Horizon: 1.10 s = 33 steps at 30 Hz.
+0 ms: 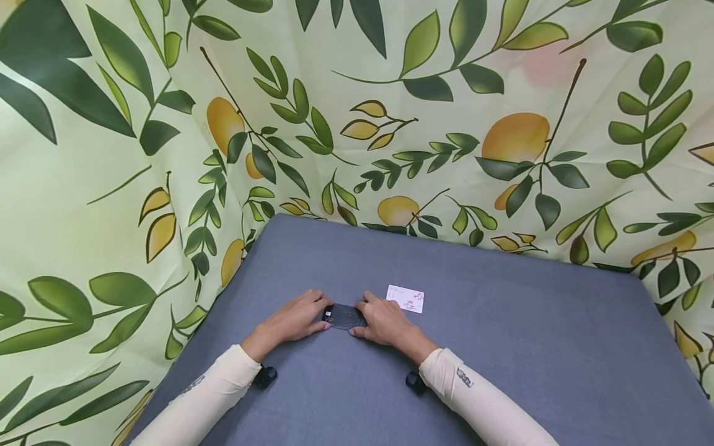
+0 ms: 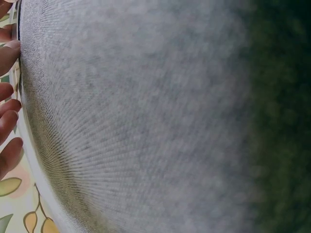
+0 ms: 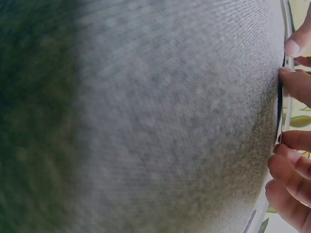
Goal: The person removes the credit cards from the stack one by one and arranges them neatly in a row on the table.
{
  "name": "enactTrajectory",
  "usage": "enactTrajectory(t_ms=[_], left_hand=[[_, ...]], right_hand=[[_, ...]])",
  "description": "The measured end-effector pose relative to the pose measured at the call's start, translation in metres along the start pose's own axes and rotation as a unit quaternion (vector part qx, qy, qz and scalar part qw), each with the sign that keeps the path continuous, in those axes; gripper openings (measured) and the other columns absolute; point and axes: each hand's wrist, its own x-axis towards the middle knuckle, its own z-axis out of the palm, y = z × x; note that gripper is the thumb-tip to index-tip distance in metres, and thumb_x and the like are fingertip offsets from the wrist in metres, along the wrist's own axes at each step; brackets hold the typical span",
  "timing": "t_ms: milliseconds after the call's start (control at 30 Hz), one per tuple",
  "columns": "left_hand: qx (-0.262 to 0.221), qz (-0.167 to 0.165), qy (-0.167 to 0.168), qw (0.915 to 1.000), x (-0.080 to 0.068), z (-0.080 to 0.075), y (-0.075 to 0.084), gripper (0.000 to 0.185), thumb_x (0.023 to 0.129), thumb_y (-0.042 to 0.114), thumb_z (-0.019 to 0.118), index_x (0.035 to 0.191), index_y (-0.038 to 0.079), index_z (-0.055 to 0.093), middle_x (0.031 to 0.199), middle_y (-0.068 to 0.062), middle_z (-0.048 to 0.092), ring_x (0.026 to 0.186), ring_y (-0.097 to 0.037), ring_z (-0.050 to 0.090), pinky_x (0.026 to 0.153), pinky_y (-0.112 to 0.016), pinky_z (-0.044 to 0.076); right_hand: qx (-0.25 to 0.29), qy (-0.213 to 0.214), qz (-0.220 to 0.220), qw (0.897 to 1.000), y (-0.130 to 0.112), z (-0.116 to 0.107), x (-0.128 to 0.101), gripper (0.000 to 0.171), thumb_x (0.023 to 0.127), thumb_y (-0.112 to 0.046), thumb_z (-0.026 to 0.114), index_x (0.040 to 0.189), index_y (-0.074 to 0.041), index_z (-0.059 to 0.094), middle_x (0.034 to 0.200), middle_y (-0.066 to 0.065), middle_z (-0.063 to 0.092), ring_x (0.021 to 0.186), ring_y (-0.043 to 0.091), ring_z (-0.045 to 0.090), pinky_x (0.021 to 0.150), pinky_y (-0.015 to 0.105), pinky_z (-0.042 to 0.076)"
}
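A dark card (image 1: 343,316) printed "VIP" lies between my two hands, low over the grey tabletop. My left hand (image 1: 298,316) pinches its left end, thumb at the near edge and fingers at the far edge. At the other end my right hand (image 1: 385,319) pinches it the same way, covering that end. A thin, glossy border shows along the near edge; whether it is a clear sleeve I cannot tell. In the wrist views only fingertips of the left hand (image 2: 8,116) and the right hand (image 3: 294,165) appear, with the card seen edge-on.
A white card (image 1: 409,298) with "VIP" lettering and a pinkish pattern lies just beyond my right hand, which overlaps its near left corner. Grey cloth covers the table (image 1: 502,347). Leaf-and-fruit printed fabric (image 1: 312,56) hangs along the table's back and left sides.
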Motion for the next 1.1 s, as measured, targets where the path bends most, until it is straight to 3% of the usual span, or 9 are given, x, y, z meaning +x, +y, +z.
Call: enactTrajectory(t_ms=[1100], left_hand=[[-0.008, -0.003, -0.003, 1.0, 0.0024, 0.0002, -0.0018, 0.042, 0.093, 0.035, 0.072, 0.124, 0.007, 0.066, 0.111, -0.004, 0.061, 0.096, -0.016, 0.056, 0.085, -0.036, 0.05]], right_hand=[[-0.006, -0.003, 0.002, 1.0, 0.0016, 0.003, 0.003, 0.047, 0.082, -0.05, 0.078, 0.11, -0.012, 0.073, 0.102, 0.002, 0.061, 0.077, 0.02, 0.066, 0.059, 0.037, 0.05]])
